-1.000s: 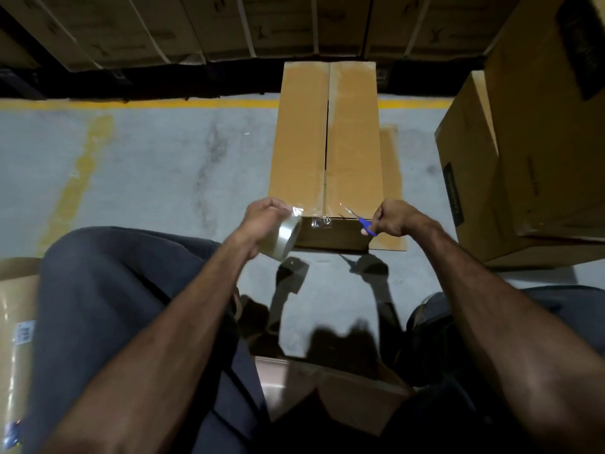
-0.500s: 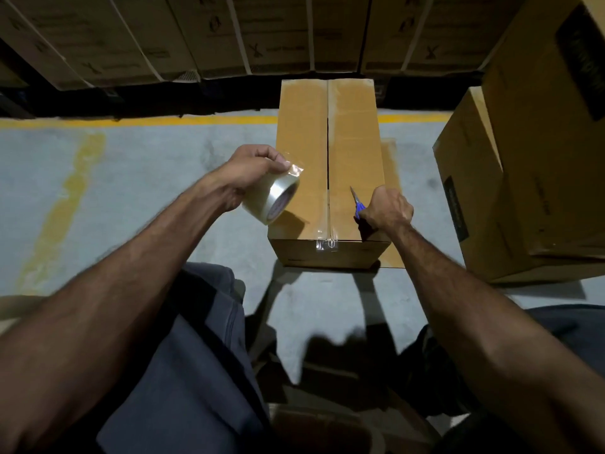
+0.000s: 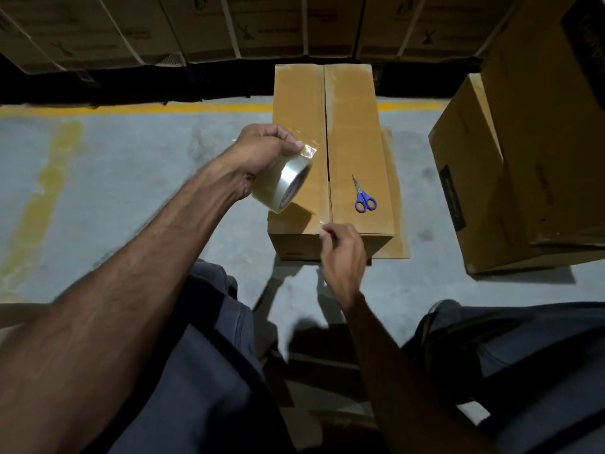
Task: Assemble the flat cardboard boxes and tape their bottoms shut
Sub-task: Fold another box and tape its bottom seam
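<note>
Head view showed my left hand (image 3: 262, 152) gripping the tape roll (image 3: 283, 185) over the box (image 3: 327, 152), my right hand (image 3: 343, 253) pinching tape at its near edge, where that loose end risked wrinkling off the seam.

Grey concrete floor (image 3: 137, 178), scuffed and stained in patches. A yellow painted line (image 3: 163, 108) runs across it at the far side, along the foot of the racking. A second, faded yellow streak (image 3: 42, 198) runs toward the viewer at left, worn and uneven. A row of strapped cartons (image 3: 262, 24) stands along the back, each printed with dark markings too dim to read; pale straps cross their faces. The space beneath this row lies in deep shadow. Dark blue trousers (image 3: 203, 371) fill the lower frame, knees apart
</note>
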A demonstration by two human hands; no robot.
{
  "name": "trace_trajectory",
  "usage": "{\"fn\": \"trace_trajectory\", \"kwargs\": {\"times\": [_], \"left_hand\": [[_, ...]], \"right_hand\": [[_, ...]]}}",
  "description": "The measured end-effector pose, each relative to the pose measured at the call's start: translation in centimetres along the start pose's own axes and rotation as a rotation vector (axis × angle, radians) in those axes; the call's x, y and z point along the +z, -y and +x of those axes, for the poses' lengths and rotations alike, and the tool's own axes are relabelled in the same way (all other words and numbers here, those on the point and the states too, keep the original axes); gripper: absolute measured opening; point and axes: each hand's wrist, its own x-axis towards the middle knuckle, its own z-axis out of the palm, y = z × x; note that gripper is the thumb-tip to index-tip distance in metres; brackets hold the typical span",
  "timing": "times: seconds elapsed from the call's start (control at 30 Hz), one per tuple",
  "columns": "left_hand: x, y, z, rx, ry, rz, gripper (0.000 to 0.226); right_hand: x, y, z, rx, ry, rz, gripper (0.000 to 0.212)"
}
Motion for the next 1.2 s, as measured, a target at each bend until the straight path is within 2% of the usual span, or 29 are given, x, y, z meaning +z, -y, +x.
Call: {"fn": "trace_trajectory", "kwargs": {"times": [0.13,0.2,0.3,0.37,0.43,0.63,0.8,0.97,1.2], "left_hand": [[0.1,0.3,0.0,0.003,0.014,0.008,0.015],[-0.2,0.3,0.1,-0.002,0.006,0.017,0.014],[-0.4,0.1,0.4,-0.014,-0.016,-0.006,0.015],[-0.4,-0.2,0.6,-0.024,-0.032,-0.010,0.015],[-0.3,-0.2,0.8,-0.027,-0.034,-0.003,0.014],[0.2,-0.4,0.6,-0.017,-0.003,-0.005,0.016],[0.7,-0.7,0.2,-0.018,-0.005,-0.006,0.013],[1.4,-0.7,0.0,-0.026,0.002,0.004,0.012],[1.5,-0.8,0.3,-0.029,-0.012,0.000,0.007]], "right_hand": [[0.1,0.4,5.5,-0.363,0.182,-0.263,0.029],[-0.4,0.5,9.5,-0.511,0.332,-0.426,0.032],[-1.0,-0.4,13.5,-0.623,0.576,-0.686,0.047],[-0.9,-1.6,13.6,-0.638,0.640,-0.749,0.061],[-0.9,-3.1,12.2,-0.638,0.628,-0.738,0.067],[-1.4,-6.5,8.2,-0.661,0.545,-0.741,0.064],[-1.7,-6.0,7.6,-0.614,0.552,-0.673,0.062],[-1.1,-5.9,6.0,-0.552,0.450,-0.624,0.062],[1.2,-6.5,5.7,-0.475,0.293,-0.654,0.044]]}}
